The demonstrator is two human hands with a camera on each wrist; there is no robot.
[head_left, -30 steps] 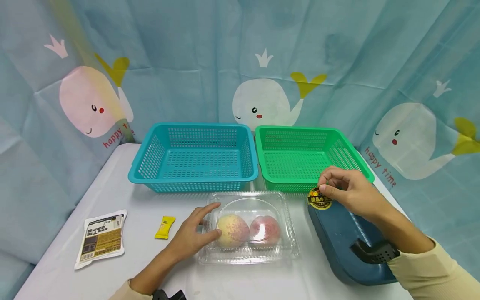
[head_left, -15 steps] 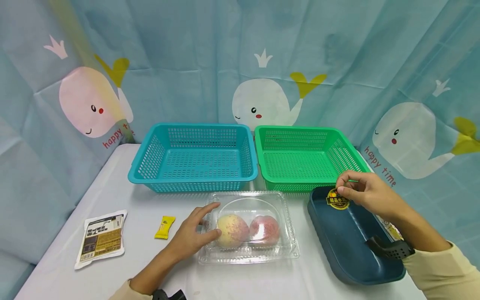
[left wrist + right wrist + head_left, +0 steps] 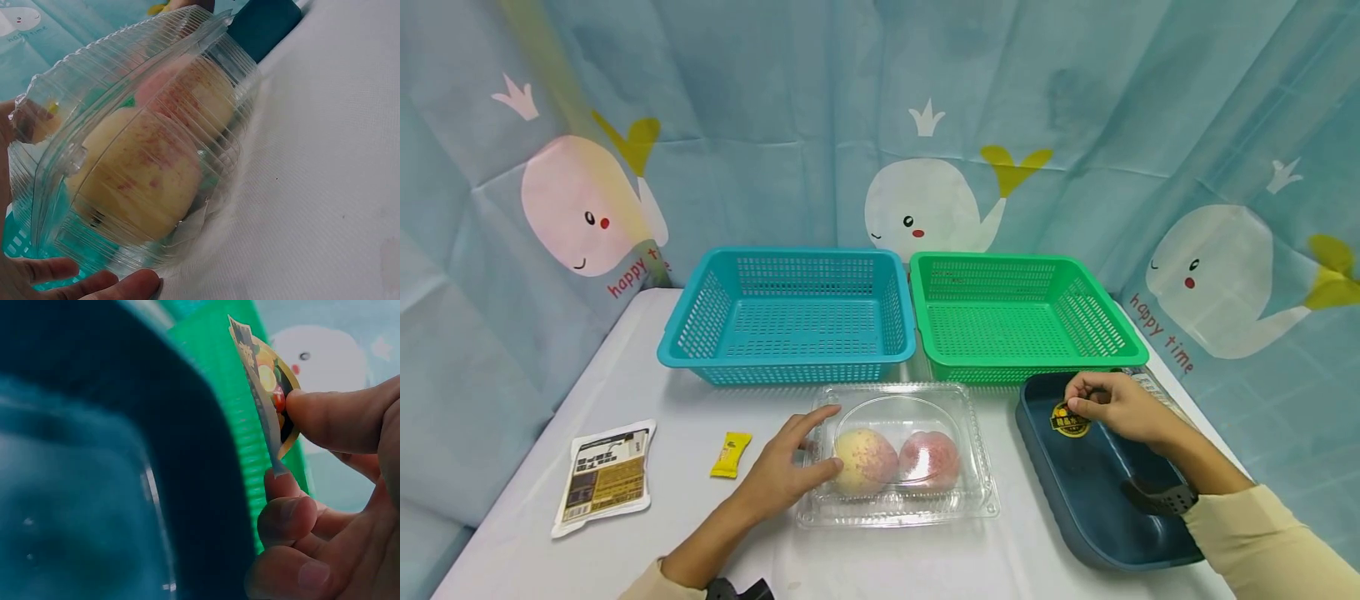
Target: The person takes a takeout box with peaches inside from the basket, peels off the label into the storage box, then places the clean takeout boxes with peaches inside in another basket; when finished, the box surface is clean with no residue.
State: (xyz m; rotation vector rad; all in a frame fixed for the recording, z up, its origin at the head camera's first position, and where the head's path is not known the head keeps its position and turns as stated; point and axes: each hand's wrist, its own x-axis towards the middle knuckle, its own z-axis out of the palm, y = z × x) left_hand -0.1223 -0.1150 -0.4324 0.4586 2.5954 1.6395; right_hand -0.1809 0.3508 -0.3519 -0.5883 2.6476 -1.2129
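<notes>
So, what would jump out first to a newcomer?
Probably the bright blue basket and the green basket, side by side at the back. In front, the left hand touches a clear box of two peach-like fruits. At right, the right hand pinches a black-and-gold label by the dark blue tub.

Cream sleeves (image 3: 1262, 537) — black perforated strap (image 3: 1177, 500), right wrist — black band (image 3: 722, 590), left.

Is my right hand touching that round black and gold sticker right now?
Touching. The right wrist view shows it plainly: the right hand has its thumb tip on the printed face of the round black and gold sticker, no gap.
</notes>
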